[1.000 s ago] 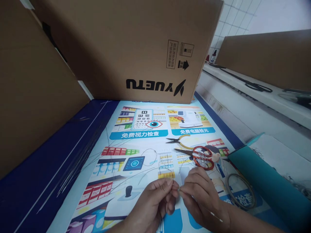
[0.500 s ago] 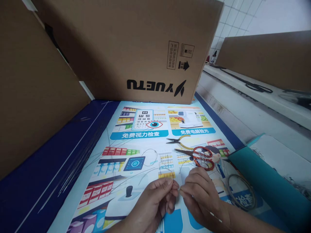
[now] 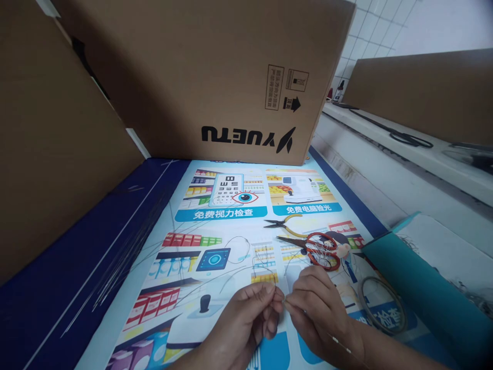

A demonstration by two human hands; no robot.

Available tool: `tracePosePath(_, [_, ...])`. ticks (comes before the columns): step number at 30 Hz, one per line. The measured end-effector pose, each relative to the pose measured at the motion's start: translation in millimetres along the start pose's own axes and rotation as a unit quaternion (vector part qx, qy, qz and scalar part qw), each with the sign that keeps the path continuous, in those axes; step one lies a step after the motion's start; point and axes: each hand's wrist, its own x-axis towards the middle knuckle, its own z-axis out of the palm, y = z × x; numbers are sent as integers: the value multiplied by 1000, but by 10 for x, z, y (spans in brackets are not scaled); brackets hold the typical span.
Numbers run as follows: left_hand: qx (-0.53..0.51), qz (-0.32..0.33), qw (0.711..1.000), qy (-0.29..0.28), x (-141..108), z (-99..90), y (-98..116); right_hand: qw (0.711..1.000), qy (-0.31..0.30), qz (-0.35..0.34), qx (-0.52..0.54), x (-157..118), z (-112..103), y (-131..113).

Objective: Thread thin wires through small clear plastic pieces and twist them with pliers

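Note:
Low in the middle of the view, my left hand point(image 3: 254, 318) pinches a thin wire point(image 3: 276, 280) between thumb and forefinger. Its loose length curves up and left over the printed sheet. Close beside it, my right hand point(image 3: 319, 313) is closed too, thumb and fingertip pressed on the wire by the left fingertips. A strand with small pale beads point(image 3: 337, 340) runs along my right wrist. Just beyond the right hand lie red-handled scissors point(image 3: 321, 251), with fine wire bits over the handles. Yellow-handled pliers point(image 3: 284, 224) rest behind the scissors.
A coil of wire point(image 3: 381, 306) lies right of my right forearm. Long straight wires point(image 3: 115, 262) are spread at left. A teal-edged box point(image 3: 416, 293) with wire scraps stands at right. Cardboard point(image 3: 215, 67) walls the back and left. Another pair of scissors point(image 3: 408, 139) lies on the ledge.

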Motion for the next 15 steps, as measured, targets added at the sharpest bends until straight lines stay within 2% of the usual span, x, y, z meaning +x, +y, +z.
tracePosePath(8, [24,16,1000,-1,-4,-8,-14,1000,-12,-14,-24,-8,-9,9])
tracePosePath(15, [158,61,986,-1,-45,10,52,999,7,37,38,-22,18,1])
